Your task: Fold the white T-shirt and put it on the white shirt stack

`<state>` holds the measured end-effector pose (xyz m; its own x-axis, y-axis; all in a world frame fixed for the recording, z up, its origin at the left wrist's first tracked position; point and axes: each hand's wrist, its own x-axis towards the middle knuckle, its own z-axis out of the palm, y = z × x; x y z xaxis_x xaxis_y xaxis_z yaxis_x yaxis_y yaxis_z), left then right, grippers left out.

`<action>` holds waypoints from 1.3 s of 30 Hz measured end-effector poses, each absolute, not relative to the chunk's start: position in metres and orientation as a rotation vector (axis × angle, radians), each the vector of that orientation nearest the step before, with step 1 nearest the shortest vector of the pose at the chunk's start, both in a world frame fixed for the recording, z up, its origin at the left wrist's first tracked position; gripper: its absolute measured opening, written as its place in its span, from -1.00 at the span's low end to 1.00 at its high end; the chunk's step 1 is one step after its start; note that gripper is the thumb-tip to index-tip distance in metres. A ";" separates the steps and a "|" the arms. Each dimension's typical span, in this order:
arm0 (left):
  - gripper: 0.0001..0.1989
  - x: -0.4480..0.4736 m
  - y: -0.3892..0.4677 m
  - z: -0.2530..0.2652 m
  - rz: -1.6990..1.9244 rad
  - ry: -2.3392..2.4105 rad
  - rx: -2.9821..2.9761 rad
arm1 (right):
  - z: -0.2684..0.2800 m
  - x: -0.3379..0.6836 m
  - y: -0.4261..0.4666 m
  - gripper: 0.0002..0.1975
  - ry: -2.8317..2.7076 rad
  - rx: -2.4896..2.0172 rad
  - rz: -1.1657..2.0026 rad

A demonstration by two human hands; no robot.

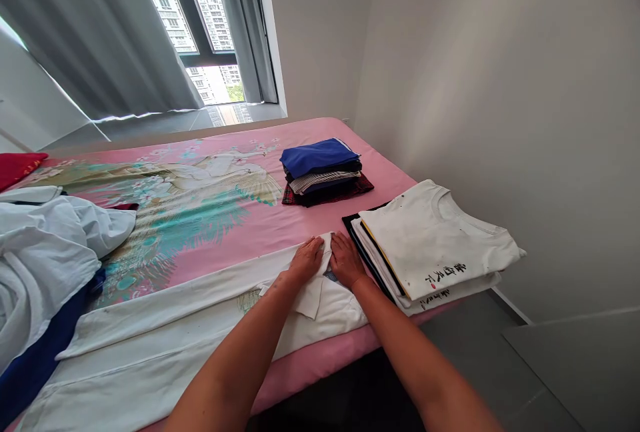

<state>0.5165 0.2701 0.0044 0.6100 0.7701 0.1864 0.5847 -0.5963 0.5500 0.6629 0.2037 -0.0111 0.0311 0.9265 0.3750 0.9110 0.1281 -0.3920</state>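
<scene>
A long white shirt (200, 309) lies spread on the bed, with its near and far sides turned inward along its length. A short sleeve lies across its right end, beside my left hand. My left hand (307, 259) rests on the shirt's far right part, fingers extended along the cloth. Close beside it, my right hand (346, 259) lies on the shirt's right end with its fingers stretched forward. Both palms face down and their undersides are hidden. Just right of my right hand is a stack of folded T-shirts (435, 239), a white one with dark lettering on top.
A second pile of folded clothes (321, 162), blue on top, sits farther back on the pink patterned bedsheet (240, 219). Loose white clothing (45, 239) and dark blue cloth (40, 359) lie at left, with a red item (20, 167) behind. A wall (475, 119) borders the right.
</scene>
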 end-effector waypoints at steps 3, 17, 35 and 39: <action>-0.56 0.515 0.268 0.003 0.429 1.107 2.534 | -0.015 0.667 0.205 -0.56 -1.696 -1.659 -0.007; -0.47 0.510 0.260 0.001 0.342 1.151 2.615 | 0.017 0.683 0.253 -0.76 -1.573 -2.016 0.409; -0.26 0.513 0.253 0.004 0.246 1.161 2.580 | 0.002 0.632 0.221 -0.52 -1.765 -1.959 0.341; -0.23 0.513 0.265 0.015 0.107 1.091 2.474 | -0.013 0.635 0.224 -0.52 -1.739 -1.950 0.260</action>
